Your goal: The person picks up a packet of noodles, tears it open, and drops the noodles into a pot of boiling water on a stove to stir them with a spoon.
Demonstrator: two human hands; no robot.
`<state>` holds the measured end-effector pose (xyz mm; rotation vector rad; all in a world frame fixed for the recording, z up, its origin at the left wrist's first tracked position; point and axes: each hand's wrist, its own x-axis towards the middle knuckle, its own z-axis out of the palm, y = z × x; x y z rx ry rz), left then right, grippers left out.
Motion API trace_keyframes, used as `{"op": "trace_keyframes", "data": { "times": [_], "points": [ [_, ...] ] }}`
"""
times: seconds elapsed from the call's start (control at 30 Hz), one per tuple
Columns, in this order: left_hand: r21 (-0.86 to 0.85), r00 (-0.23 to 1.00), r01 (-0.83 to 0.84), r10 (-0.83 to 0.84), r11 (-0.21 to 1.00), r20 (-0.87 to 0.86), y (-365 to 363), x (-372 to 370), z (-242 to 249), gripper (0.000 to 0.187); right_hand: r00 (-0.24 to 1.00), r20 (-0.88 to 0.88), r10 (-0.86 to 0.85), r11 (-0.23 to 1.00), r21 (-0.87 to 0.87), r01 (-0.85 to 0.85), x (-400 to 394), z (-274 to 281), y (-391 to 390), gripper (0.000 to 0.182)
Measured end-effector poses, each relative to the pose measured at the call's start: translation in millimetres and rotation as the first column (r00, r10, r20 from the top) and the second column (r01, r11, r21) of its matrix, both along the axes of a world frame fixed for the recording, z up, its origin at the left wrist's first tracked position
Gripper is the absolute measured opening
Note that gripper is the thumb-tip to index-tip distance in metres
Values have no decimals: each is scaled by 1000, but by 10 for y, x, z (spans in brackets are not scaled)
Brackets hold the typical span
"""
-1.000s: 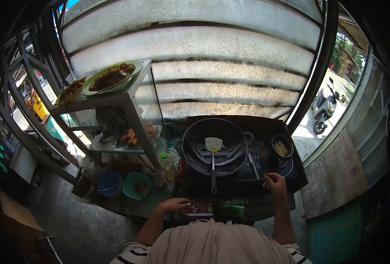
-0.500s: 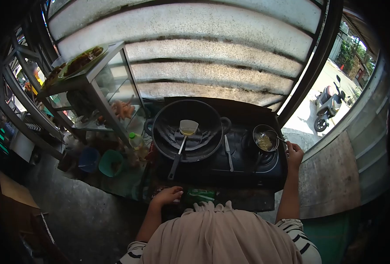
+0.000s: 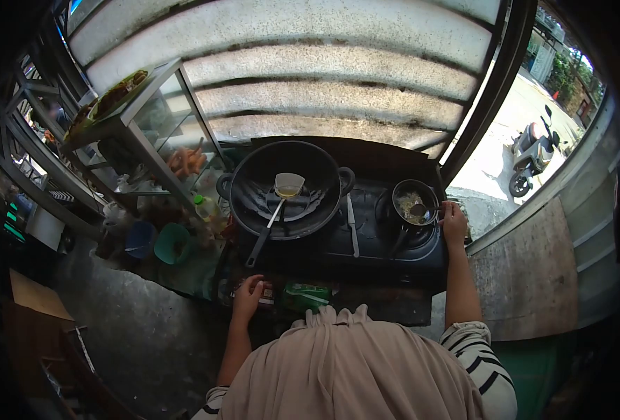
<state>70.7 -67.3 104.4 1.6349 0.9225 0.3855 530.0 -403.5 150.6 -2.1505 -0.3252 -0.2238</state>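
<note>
My right hand (image 3: 453, 221) grips the thin handle of a spoon (image 3: 418, 209), its bowl down in a small black frying pan (image 3: 397, 215). Pale, frothy bits of food (image 3: 409, 196) lie in that pan, which sits on the right burner. My left hand (image 3: 245, 290) rests loosely at the stove's front edge with fingers a little bent and nothing held, beside a dark reddish packet (image 3: 264, 292). A green packet (image 3: 307, 295) lies just right of it. A large black wok (image 3: 254, 222) stands on the left burner, with a dark-handled spatula (image 3: 271, 227) lying across it.
A knife (image 3: 353, 225) lies on the black stove (image 3: 378, 253) between wok and pan. To the left stand a glass display case (image 3: 157, 105), a green-capped bottle (image 3: 209, 209), a teal bowl (image 3: 173, 244) and a blue container (image 3: 141, 239). A motorbike (image 3: 532, 155) is parked outside.
The spoon has gone lower into the small pan, stirring the food around. My left hand has pulled back from the packets and its fingers now point up. The view has shifted slightly.
</note>
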Motion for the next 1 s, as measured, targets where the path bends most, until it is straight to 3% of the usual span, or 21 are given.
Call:
{"op": "trace_keyframes", "data": {
  "times": [0.03,0.1,0.17,0.23,0.3,0.37,0.47,0.57,0.7,0.83,1.0],
  "points": [
    [3,1000,-5,5,1000,-1,1,3,14,26,1000,-1,5,1000,3,-5,-9,-21,12,32],
    [67,999,-47,45,997,24,10,-1,20,23,985,135,109,967,-242,-74,-76,8,77,28],
    [124,997,-70,67,990,25,36,-7,-27,23,978,153,140,963,-252,-99,-129,-10,112,24],
    [180,996,-90,87,980,24,56,-47,-77,22,905,383,185,972,-209,-110,-112,-47,131,24],
    [171,990,-131,119,976,81,33,-126,-125,22,904,418,93,993,-108,-52,-94,123,98,22],
    [176,986,-144,127,974,106,29,-198,-202,22,908,403,118,983,-178,-49,-82,91,87,21],
    [147,979,-171,152,974,135,-30,-277,-271,21,902,325,284,920,-358,-161,-133,-25,89,18],
    [117,973,-197,179,973,143,-73,-279,-301,21,911,328,252,937,-316,-146,-110,12,78,18],
    [158,980,-164,142,974,143,-90,-226,-237,20,871,460,173,956,-292,-36,-141,185,58,18],
    [151,979,-157,133,976,157,-59,-113,-151,20,917,343,205,872,-488,-12,-169,88,65,19],
    [89,978,-169,156,982,142,-53,-40,34,21,891,439,114,964,-266,8,-117,82,60,22]
  ]
}}
